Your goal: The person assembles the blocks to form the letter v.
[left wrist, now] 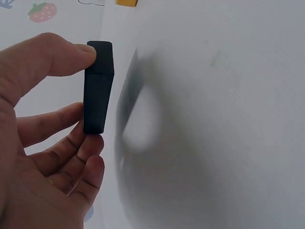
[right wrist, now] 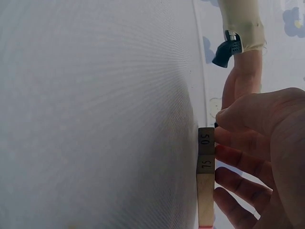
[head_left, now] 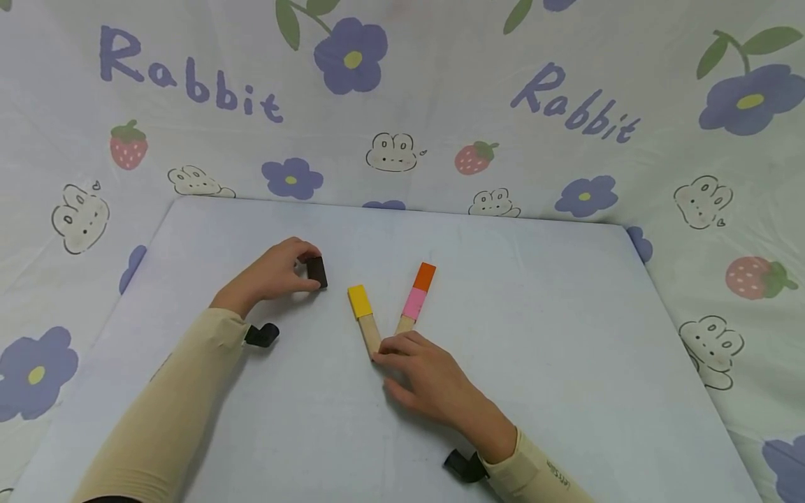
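Between thumb and fingertips my left hand pinches a black block. In the left wrist view the same black block stands a little apart from its shadow on the white tabletop. My right hand has its fingertips at the near ends of two plain wooden blocks, its thumb held apart. The wooden blocks form a V, one leading to a yellow block, the other to a pink block and an orange block. Dark markings show on the wooden ends.
A white tabletop lies under everything. Behind it and at both sides hangs a white cloth printed with rabbits, flowers and strawberries. Small black devices are strapped at both wrists over beige sleeves.
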Available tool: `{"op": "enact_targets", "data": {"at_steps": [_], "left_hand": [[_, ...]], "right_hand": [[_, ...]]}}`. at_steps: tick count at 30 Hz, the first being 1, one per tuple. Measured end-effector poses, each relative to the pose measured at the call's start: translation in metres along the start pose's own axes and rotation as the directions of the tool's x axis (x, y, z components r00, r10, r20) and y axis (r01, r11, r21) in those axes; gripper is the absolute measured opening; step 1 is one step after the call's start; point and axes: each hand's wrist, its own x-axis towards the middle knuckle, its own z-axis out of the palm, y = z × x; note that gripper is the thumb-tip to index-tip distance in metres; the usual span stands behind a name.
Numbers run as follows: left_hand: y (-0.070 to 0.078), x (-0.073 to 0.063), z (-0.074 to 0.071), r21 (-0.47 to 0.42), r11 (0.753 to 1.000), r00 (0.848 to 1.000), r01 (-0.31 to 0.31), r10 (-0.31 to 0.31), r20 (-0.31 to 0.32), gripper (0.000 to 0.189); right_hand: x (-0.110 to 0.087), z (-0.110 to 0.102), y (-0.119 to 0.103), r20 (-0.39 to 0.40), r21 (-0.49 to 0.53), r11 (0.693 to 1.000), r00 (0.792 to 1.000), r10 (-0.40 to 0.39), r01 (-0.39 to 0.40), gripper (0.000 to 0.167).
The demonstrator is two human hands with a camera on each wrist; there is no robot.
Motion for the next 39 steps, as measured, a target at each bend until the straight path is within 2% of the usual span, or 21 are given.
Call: {"op": "enact_targets", "data": {"at_steps": [11, 26, 39], "left_hand": [[0.005, 0.006, 0.005, 0.001, 1.0, 1.0, -0.012, 0.012, 0.004, 0.062], [0.017, 0.007, 0.005, -0.001, 1.0, 1.0, -0.02, 0.02, 0.002, 0.06], [0.025, 0.012, 0.007, 0.004, 0.999, 0.999, -0.054, 0.054, 0.0, 0.06]], "right_hand": [[0.0, -0.001, -0.001, 0.008, 0.015, 1.0, 1.0, 0.009, -0.009, 0.039], [0.002, -0.002, -0.001, 0.022, 0.007, 1.0, 1.0, 0.018, -0.018, 0.039], [0.001, -0.002, -0.001, 0.025, 0.009, 1.0, 0.999, 0.02, -0.02, 0.039]]}}
